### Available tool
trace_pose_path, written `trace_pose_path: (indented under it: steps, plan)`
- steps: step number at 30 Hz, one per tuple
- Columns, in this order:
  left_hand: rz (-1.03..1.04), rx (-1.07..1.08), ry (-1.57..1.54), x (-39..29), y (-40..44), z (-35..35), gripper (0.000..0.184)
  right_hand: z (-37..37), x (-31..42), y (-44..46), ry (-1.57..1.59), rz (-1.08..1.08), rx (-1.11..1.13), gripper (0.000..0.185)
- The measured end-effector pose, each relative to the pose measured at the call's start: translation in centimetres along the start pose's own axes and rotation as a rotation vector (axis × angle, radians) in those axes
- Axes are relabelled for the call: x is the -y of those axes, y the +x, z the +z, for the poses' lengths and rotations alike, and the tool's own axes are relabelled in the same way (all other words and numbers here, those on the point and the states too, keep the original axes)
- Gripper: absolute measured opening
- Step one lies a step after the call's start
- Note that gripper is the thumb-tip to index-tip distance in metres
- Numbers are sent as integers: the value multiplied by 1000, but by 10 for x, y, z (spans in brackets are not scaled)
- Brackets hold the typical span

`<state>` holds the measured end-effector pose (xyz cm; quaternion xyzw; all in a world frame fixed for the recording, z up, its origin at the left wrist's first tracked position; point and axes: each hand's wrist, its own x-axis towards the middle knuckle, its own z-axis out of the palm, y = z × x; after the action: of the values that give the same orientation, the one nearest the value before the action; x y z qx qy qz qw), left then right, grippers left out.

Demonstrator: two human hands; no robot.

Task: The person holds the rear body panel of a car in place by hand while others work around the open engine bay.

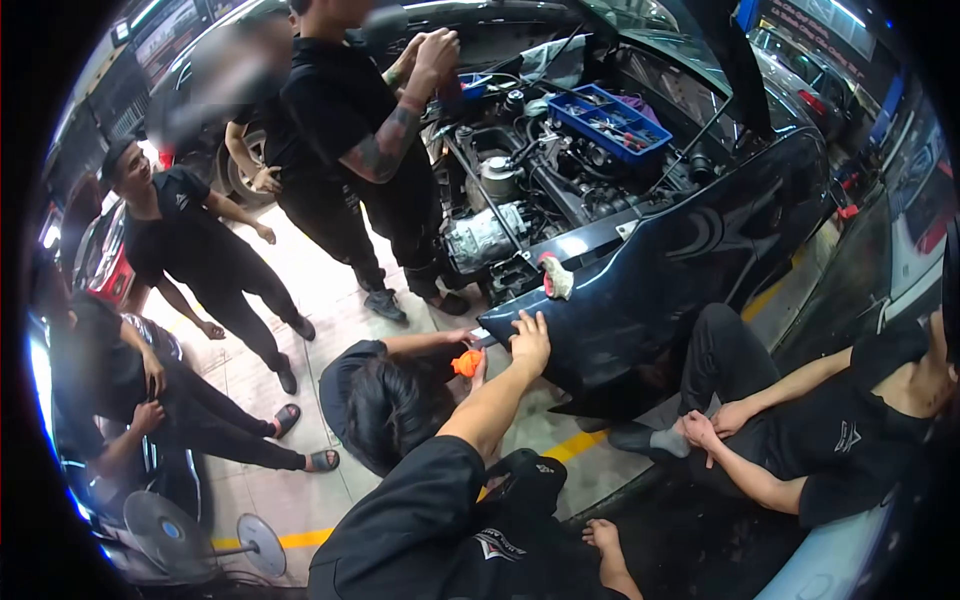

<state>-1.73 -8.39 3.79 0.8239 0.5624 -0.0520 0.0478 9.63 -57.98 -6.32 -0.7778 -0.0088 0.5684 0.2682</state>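
My left hand (531, 345) reaches forward and rests on the front corner of the dark car fender (630, 290), fingers spread. It holds nothing. Just beyond it, a crumpled white and red cloth or glove (557, 278) lies on the fender's upper edge. Beside my left arm, a crouching person (385, 400) has both hands at the fender's front end, near a bright orange object (466, 362) whose kind I cannot make out. My right hand (603, 537) hangs low at my side with loosely bent fingers apart and nothing in it.
A blue tray of small parts (610, 122) sits over the exposed engine bay (520, 190). Someone sits on the floor (800, 430) at right. Several people stand at left and behind. A disc-ended stand (262, 545) is at lower left. A yellow line (575, 446) crosses the floor.
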Motion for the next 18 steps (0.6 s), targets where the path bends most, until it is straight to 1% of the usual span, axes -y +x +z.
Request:
trace_pose_path:
  steps: [6,9,13,16,18]
  plan:
    - [35,-8,47,2,-5,-5,59,20,17,23,-58,23,53,23]
    - [32,7,47,1,-4,-10,60,33,29,32,-139,-35,106,23]
    - [42,7,49,2,-4,-13,60,40,33,57,-215,-22,154,23]
    - [57,-42,35,4,-4,-9,56,38,43,73,-200,-40,175,22]
    - [64,-30,88,1,-3,-8,55,33,63,77,-183,-77,161,21]
